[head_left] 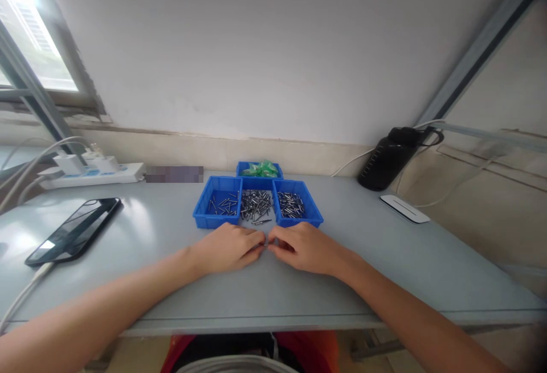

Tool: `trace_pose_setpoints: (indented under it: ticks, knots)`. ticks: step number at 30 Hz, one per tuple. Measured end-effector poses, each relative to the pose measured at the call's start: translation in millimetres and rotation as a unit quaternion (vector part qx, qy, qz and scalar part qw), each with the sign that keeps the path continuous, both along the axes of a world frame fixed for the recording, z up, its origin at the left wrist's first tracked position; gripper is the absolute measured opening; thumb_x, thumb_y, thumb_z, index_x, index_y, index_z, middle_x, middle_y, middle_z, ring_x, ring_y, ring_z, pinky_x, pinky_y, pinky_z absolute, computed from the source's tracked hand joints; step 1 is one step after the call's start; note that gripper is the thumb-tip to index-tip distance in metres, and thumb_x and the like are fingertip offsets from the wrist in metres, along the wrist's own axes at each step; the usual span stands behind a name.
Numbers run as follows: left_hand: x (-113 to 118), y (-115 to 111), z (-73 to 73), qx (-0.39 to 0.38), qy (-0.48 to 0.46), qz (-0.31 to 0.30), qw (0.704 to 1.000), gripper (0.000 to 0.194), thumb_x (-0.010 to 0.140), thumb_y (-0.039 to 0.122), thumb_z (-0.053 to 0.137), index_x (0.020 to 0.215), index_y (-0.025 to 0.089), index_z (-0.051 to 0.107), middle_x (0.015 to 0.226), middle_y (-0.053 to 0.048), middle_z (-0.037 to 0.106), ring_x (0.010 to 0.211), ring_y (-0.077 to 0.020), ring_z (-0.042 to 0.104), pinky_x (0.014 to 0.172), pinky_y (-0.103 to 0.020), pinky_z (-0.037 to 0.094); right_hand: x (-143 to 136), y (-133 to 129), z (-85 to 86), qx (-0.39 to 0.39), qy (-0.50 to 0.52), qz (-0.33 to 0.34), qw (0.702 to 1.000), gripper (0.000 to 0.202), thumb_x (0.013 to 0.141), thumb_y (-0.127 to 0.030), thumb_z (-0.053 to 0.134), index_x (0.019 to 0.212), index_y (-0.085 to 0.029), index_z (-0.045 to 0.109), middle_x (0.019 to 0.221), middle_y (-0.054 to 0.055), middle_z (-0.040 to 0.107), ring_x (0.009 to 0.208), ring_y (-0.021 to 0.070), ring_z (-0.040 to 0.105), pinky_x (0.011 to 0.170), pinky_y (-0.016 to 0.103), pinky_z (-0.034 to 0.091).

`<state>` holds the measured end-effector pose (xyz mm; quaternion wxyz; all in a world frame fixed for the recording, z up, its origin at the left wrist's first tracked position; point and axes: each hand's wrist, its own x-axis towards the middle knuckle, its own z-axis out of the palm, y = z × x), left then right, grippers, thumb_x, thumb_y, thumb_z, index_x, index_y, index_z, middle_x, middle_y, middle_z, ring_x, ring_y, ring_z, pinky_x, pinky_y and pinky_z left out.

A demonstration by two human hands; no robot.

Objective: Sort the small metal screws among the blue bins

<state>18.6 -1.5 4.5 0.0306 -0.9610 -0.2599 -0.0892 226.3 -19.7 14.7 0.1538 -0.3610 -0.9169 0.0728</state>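
My left hand [233, 246] and my right hand [301, 248] meet fingertip to fingertip just in front of the blue trays. Both are closed in a pinch around something small, mostly hidden between the fingers. A left blue tray [217, 222] has some scattered small metal pins in it. The right blue tray [314, 212] contains many more metal pins. Between these trays a pile of metal pins [256, 204] lies on the table. Behind it, a third blue tray [260, 181] holds green plastic packets [261, 168].
A phone [77, 230] with a cable lies at the left on the grey table [265, 299], below a white power strip [98, 175] with plugs. At the right are a black bottle [387, 159] and a flat white object [404, 209].
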Motion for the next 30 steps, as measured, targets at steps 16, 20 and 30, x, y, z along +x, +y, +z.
trace_pose_setpoints:
  ticks: [16, 20, 30]
  knots:
    - [-1.6, 0.9, 2.8, 0.01, -0.082, 0.004, 0.997, 0.024, 0.092, 0.028, 0.032, 0.091, 0.018, 0.054, 0.079, -0.001, 0.058, 0.071, -0.0115, 0.057, 0.061, -0.021, 0.042, 3.6, 4.9, 0.0, 0.012, -0.04, -0.022, 0.999, 0.017, 0.09, -0.025, 0.04, 0.085, -0.02, 0.055, 0.069, 0.0, 0.063, 0.064, 0.0137, 0.058, 0.056, 0.023, 0.033]
    - [0.0, 1.2, -0.4, 0.02, -0.095, -0.023, 0.995, 0.029, 0.094, 0.032, 0.03, 0.094, 0.018, 0.055, 0.081, -0.002, 0.057, 0.075, -0.0123, 0.055, 0.064, -0.023, 0.043, 0.1, 3.5, -3.0, -0.006, -0.045, -0.001, 0.999, 0.019, 0.091, -0.025, 0.039, 0.082, -0.018, 0.055, 0.069, 0.001, 0.063, 0.063, 0.0138, 0.058, 0.057, 0.023, 0.034]
    - [-0.6, -2.1, 3.0, -0.015, -0.085, -0.009, 0.996, 0.01, 0.086, 0.021, 0.041, 0.089, 0.018, 0.05, 0.077, -0.001, 0.057, 0.07, -0.0125, 0.055, 0.06, -0.022, 0.042, 0.7, 4.7, -3.4, -0.029, -0.011, 0.003, 1.0, 0.019, 0.089, -0.031, 0.043, 0.091, -0.02, 0.058, 0.071, 0.0, 0.064, 0.066, 0.0132, 0.059, 0.059, 0.022, 0.037]
